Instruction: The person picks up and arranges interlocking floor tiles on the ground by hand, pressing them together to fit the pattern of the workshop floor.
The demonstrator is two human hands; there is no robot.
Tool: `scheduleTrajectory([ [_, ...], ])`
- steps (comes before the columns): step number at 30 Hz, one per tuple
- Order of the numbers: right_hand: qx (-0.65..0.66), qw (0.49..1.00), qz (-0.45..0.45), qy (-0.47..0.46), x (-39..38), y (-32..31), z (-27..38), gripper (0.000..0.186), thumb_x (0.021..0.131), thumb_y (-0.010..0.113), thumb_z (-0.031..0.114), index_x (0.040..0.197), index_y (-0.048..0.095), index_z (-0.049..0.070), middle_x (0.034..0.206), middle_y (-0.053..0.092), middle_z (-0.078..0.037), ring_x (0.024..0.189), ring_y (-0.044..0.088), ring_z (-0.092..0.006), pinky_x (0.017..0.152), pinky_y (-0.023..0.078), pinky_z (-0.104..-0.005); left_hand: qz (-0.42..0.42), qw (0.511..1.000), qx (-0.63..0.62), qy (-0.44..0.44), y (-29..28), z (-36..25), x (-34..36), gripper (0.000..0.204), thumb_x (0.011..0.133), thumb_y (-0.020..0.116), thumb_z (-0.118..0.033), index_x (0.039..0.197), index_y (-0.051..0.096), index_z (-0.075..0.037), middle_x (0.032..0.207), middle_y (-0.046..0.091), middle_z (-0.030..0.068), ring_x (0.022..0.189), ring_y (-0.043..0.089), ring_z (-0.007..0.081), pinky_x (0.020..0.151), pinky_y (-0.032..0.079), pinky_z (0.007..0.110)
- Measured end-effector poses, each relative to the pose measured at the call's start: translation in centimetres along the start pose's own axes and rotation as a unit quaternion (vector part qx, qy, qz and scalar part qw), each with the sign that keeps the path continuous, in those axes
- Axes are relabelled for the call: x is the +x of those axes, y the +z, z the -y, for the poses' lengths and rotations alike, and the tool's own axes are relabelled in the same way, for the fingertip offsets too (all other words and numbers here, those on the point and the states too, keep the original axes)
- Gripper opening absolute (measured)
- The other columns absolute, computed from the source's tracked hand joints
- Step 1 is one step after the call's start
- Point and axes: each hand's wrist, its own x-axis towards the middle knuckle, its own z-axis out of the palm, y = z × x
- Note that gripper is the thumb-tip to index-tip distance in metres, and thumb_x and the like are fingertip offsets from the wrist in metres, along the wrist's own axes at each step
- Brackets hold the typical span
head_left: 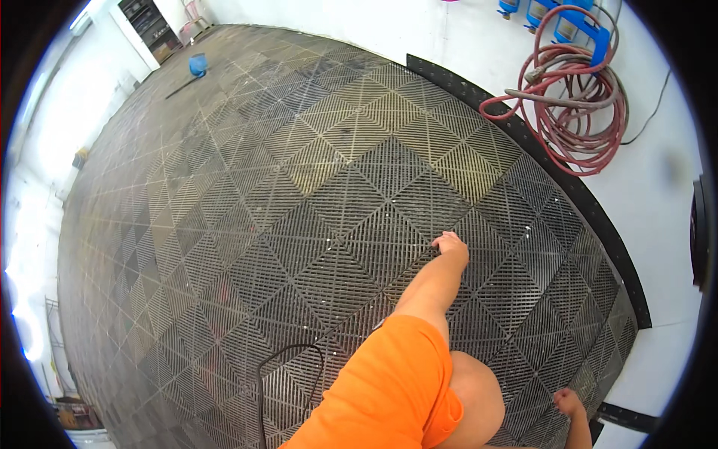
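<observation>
My left hand (450, 243) reaches out at the end of a bare forearm that comes from an orange sleeve (381, 374). Its fingers are curled inward, low over the dark ribbed floor tiles (389, 247). Whether they grip a tile or something small is hidden. Down at the lower right, my right hand (568, 402) is closed near the wall-side tiles, and what it holds, if anything, does not show. A bare knee (479, 396) is bent between the two arms.
A black cord (262, 374) loops over the tiles left of the sleeve. A coiled red hose (576, 105) hangs on the right wall by blue fittings (580, 26), above black edging (553, 150). Far left, a blue object (197, 65) stands beside a dark strip (183, 88).
</observation>
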Motion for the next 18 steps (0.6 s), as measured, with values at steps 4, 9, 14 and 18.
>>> scheduleTrajectory([
  [4,0.126,0.985,0.096,0.062,-0.5,-0.7,5.2,0.022,0.096,0.057,0.023,0.100,0.062,0.002,0.078,0.064,-0.006,0.066,0.061,-0.0158,0.056,0.053,-0.0313,0.010,0.999,0.037,-0.022,1.3,-0.1,0.0,0.066,0.088,0.071,-0.034,0.143,0.051,-0.002,0.158,0.020,0.0332,0.124,0.055,0.0439,0.094,0.049,0.053],
  [9,0.183,0.981,0.020,0.051,-1.8,-0.8,5.9,0.023,0.094,0.056,0.019,0.097,0.062,-0.004,0.072,0.063,-0.007,0.063,0.060,-0.0154,0.054,0.049,-0.0293,0.023,0.999,0.049,-0.001,0.9,-1.1,-0.3,0.068,0.088,0.072,-0.035,0.143,0.051,-0.002,0.158,0.021,0.0339,0.124,0.054,0.0447,0.093,0.049,0.053],
  [14,0.071,0.993,0.089,0.025,-0.4,-1.0,4.5,0.025,0.096,0.058,0.023,0.106,0.061,0.001,0.081,0.065,-0.006,0.066,0.062,-0.0154,0.056,0.052,-0.0311,0.016,0.999,0.039,-0.016,1.2,-0.5,0.3,0.067,0.089,0.071,-0.037,0.143,0.051,-0.003,0.158,0.021,0.0339,0.125,0.054,0.0454,0.093,0.049,0.053],
  [18,0.095,0.991,0.090,0.038,-0.1,-1.3,3.8,0.024,0.096,0.058,0.022,0.105,0.061,0.000,0.081,0.064,-0.006,0.066,0.061,-0.0152,0.055,0.051,-0.0312,0.030,0.998,0.041,-0.027,0.7,-1.3,0.3,0.069,0.089,0.071,-0.037,0.145,0.049,-0.003,0.159,0.018,0.0328,0.129,0.049,0.0469,0.094,0.049,0.053],
])
